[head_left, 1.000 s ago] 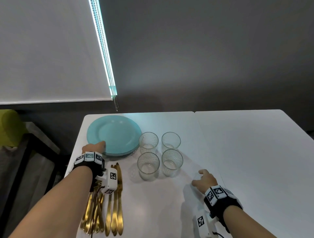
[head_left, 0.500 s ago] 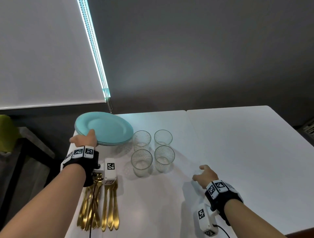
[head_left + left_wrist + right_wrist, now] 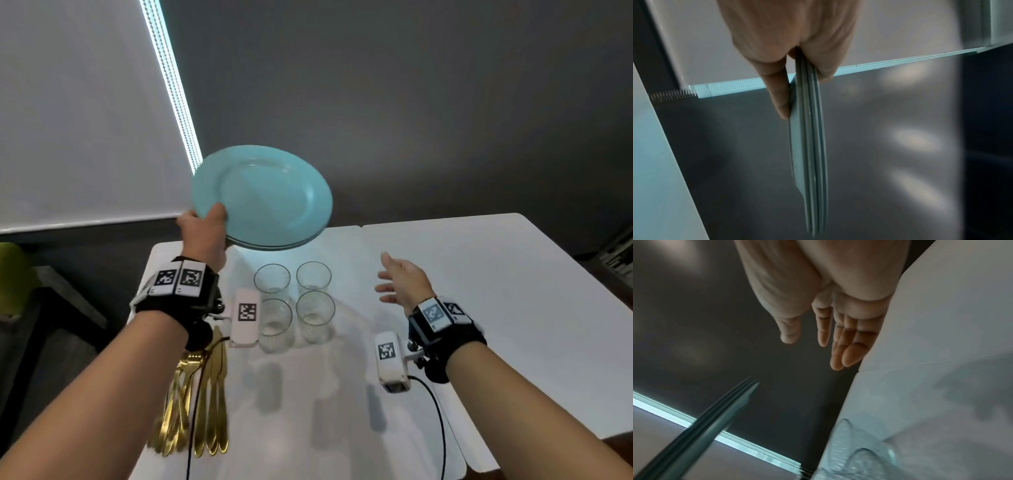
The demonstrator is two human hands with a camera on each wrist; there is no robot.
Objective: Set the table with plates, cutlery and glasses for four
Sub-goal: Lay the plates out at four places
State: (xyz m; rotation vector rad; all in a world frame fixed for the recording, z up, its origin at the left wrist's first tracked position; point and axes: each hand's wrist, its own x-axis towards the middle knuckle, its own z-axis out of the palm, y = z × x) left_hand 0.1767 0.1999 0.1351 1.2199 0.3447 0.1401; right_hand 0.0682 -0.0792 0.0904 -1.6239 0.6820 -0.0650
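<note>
Holding the stack of round turquoise plates [image 3: 263, 198] by its near rim, the left hand [image 3: 204, 236] has the thumb on top and the fingers beneath; the left wrist view shows several rims pinched together, three or four by the look of them. The stack hangs in the air, tilted, above the far left part of the white table [image 3: 479, 291], at about eleven o'clock from the person. The right hand [image 3: 404, 282] is empty, fingers straight and spread, hovering over the table at about one o'clock and turned toward the stack.

Four clear ribbed drinking glasses [image 3: 294, 301] stand in a tight square at twelve o'clock, just below the raised plates. A bundle of gold-coloured cutlery [image 3: 198, 394] lies heaped near the left edge, at about nine o'clock. No place is laid yet: no plate sits on the table, and the glasses and cutlery are still grouped. So the job looks barely begun. Left to do, as I judge it: deal out four plates, then glasses and cutlery to each.
</note>
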